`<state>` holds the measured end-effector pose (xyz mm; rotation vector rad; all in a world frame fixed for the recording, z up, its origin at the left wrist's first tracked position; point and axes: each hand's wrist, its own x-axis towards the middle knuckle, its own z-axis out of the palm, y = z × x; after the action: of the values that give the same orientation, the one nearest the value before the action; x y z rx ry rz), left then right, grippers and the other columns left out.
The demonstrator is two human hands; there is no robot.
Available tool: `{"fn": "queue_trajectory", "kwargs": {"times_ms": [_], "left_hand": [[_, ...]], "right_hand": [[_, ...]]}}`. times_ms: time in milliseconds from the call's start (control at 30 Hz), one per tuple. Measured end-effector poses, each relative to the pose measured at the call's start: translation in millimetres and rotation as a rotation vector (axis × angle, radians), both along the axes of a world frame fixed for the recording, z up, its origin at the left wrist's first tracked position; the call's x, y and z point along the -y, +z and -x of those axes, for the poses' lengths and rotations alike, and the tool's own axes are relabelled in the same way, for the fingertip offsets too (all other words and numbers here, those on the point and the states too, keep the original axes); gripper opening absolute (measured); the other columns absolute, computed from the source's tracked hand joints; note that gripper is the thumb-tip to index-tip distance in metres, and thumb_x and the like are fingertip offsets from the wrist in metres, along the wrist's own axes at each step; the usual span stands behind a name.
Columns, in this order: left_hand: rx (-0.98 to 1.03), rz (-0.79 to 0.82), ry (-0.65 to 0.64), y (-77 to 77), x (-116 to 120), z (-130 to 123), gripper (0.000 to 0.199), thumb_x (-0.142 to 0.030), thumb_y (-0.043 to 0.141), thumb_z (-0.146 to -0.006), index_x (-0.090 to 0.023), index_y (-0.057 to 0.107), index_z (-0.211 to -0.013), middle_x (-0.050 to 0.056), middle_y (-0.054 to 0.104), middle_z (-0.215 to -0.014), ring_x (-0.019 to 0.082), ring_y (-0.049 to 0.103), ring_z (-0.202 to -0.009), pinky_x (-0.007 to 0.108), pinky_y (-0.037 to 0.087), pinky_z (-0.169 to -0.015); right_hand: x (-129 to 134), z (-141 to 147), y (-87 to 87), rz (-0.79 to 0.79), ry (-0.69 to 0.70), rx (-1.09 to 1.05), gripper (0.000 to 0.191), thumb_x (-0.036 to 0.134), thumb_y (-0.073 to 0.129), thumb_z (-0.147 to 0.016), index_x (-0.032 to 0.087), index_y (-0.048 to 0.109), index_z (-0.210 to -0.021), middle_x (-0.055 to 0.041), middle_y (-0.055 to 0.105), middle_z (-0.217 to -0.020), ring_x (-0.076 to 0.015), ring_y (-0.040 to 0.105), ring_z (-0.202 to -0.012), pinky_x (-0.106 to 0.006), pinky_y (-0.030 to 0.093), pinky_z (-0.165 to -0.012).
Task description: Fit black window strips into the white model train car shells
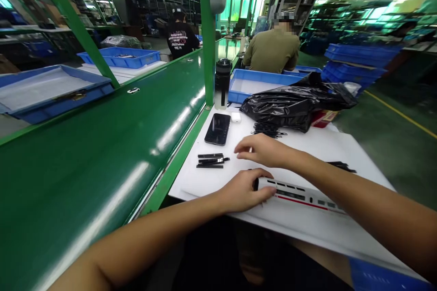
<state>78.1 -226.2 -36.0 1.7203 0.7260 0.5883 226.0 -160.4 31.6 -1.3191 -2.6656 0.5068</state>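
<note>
A white toy train [300, 193] with dark windows and a red stripe lies lengthwise on the white table [211, 186]. My left hand [247, 191] is closed around its left end, with thumb and fingers on either side. Above the train, my right hand [262, 150] hangs over the table, fingers loosely bent and apart from the thumb; nothing shows between them. Several thin black strips [210, 161] lie left of my right hand. Beyond it is a pile of small black parts [266, 129]. My right forearm hides part of the train.
A smartphone [217, 129], a white earphone case [236, 117] and a dark bottle [222, 82] stand near the green conveyor belt [102, 159]. A black plastic bag [290, 100] and a blue tray [261, 81] are at the back. More black strips [343, 166] lie right. Two people sit beyond.
</note>
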Motion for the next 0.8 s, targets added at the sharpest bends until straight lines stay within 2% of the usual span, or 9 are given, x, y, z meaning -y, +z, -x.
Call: {"fn": "queue_trajectory", "kwargs": {"times_ms": [100,233,367,600,800], "left_hand": [[-0.014,-0.036,0.007,0.4,-0.9,0.2,0.038,-0.039,0.062,-0.089,-0.017,0.064,-0.119,0.004,0.072,-0.084,0.019,0.069,-0.073,0.029,0.052,-0.074],[-0.033,-0.089,0.018,1.3,-2.6,0.5,0.038,-0.039,0.062,-0.088,-0.016,0.065,-0.119,0.006,0.072,-0.089,0.022,0.069,-0.083,0.029,0.052,-0.078],[-0.015,-0.107,0.017,-0.1,-2.9,0.0,0.037,-0.039,0.063,-0.088,-0.017,0.065,-0.118,0.006,0.073,-0.090,0.023,0.069,-0.085,0.030,0.052,-0.079],[0.022,-0.091,0.024,-4.6,-1.2,-1.3,0.038,-0.039,0.062,-0.089,-0.016,0.065,-0.119,0.006,0.074,-0.087,0.023,0.070,-0.085,0.031,0.052,-0.078],[0.008,-0.102,0.021,-3.1,0.1,-1.0,0.039,-0.039,0.063,-0.088,-0.014,0.065,-0.119,0.007,0.074,-0.086,0.024,0.070,-0.084,0.031,0.053,-0.079]], "right_hand": [[-22.0,33.0,-12.4,-0.008,0.114,0.068,0.027,0.034,0.071,-0.083,0.022,0.075,-0.106,-0.0052,0.074,-0.103,-0.0183,0.066,-0.084,-0.028,0.046,-0.073],[-31.3,51.1,-19.2,-0.012,0.172,0.158,0.021,0.032,0.074,-0.080,0.022,0.077,-0.097,-0.0059,0.073,-0.097,-0.0211,0.064,-0.084,-0.029,0.042,-0.069],[-27.5,51.4,-21.0,-0.034,0.169,0.199,0.013,0.027,0.068,-0.084,0.021,0.077,-0.091,-0.0063,0.073,-0.094,-0.0210,0.064,-0.084,-0.028,0.040,-0.068],[-20.6,44.4,-26.4,-0.085,0.127,0.195,0.016,0.023,0.061,-0.087,0.022,0.076,-0.092,-0.0060,0.073,-0.091,-0.0204,0.064,-0.083,-0.028,0.041,-0.072],[-17.5,43.9,-27.3,-0.101,0.143,0.181,0.015,0.019,0.060,-0.086,0.021,0.075,-0.089,-0.0063,0.073,-0.092,-0.0198,0.063,-0.082,-0.028,0.039,-0.072]]}}
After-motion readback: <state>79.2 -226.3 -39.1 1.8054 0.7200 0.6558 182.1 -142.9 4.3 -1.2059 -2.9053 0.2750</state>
